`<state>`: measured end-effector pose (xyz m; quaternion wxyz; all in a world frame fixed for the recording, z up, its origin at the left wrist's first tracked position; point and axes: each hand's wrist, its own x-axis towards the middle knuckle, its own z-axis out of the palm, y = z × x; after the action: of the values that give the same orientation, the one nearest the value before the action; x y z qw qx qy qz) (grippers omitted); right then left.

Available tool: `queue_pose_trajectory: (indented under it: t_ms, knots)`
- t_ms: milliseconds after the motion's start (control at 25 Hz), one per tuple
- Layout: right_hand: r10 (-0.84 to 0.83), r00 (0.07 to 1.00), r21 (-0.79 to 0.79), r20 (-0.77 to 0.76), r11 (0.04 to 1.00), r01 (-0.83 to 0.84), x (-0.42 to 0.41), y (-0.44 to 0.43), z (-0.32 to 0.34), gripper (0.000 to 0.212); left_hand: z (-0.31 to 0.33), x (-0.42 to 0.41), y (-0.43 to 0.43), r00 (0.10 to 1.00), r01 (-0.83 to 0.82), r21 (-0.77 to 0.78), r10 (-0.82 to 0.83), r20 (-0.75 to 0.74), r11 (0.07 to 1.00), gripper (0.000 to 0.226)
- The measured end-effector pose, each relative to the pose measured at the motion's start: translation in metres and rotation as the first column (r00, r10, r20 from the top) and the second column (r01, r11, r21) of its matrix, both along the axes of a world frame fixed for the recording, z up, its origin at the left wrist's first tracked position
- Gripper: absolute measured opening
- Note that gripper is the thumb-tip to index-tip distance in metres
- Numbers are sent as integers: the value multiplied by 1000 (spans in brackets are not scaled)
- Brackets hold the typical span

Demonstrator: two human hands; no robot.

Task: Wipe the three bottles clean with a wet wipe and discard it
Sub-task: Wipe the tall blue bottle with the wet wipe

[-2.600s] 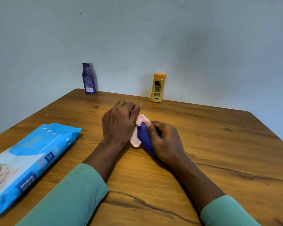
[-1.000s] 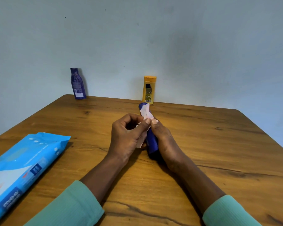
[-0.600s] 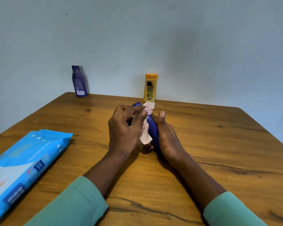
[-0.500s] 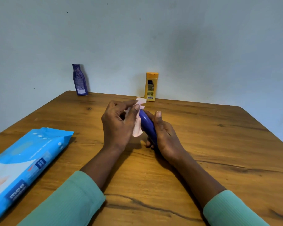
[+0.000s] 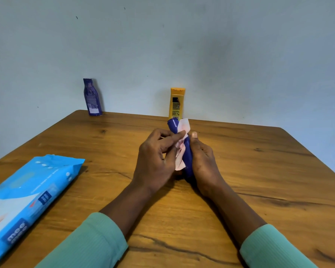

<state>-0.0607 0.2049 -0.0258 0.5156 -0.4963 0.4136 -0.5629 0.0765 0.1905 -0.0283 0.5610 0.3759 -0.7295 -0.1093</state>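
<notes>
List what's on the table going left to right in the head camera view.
wet wipes pack → purple bottle → left hand → wipe → right hand. The held blue bottle and the yellow bottle overlap these, so I left them out.

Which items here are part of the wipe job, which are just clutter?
Job: blue bottle in right hand; wet wipe in left hand; purple bottle; yellow bottle.
Lying about: wipes pack on table.

1. A brown wooden counter point(image 5: 259, 171) with dark grain streaks and knots is filling the lower view.
2. A plain pale blue-grey wall point(image 5: 201, 45), lightly speckled, is rising directly behind it.
</notes>
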Motion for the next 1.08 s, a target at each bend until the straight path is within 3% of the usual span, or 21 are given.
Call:
queue_pose_trajectory:
  t_ms: [80, 200, 320, 520, 600, 720, 880, 1000, 1080]
  knots:
    - [68, 997, 28, -21, 997, -68, -3, 2, 2, 54, 2, 9, -10, 996, -88, -22, 88, 11, 996, 41]
    - [172, 983, 77, -65, 983, -167, -6, 4, 2, 57, 5, 29, -22, 974, -203, 63, 208, -93, 977, 42]
    - [187, 980, 76, -63, 980, -182, -5, 3, 2, 57, 5, 23, -14, 977, -182, 60, 187, -104, 982, 41]
    - [39, 977, 127, 209, 990, -67, -11, -7, -2, 57, 2, 0, 3, 999, -4, -5, 4, 46, 1000, 26]
    - [8, 951, 159, 310, 985, -60, -14, -8, 0, 55, 1, -4, 6, 999, 39, 19, -39, 22, 999, 20]
    - [97, 975, 175, 198, 976, -132, -15, -3, 5, 56, 7, 3, 2, 985, 2, 84, 12, -174, 997, 16]
    - [239, 971, 203, 30, 949, -240, -13, 0, 7, 60, 13, 21, -12, 891, -26, 274, 146, -429, 961, 20]
    - [222, 975, 187, 2, 958, -219, -12, -2, 4, 59, 12, 17, -9, 854, 34, 342, 150, -497, 939, 18]
    - [173, 984, 141, -32, 976, -167, -11, -5, -2, 60, 11, 12, -3, 881, 80, 345, 96, -462, 935, 18]
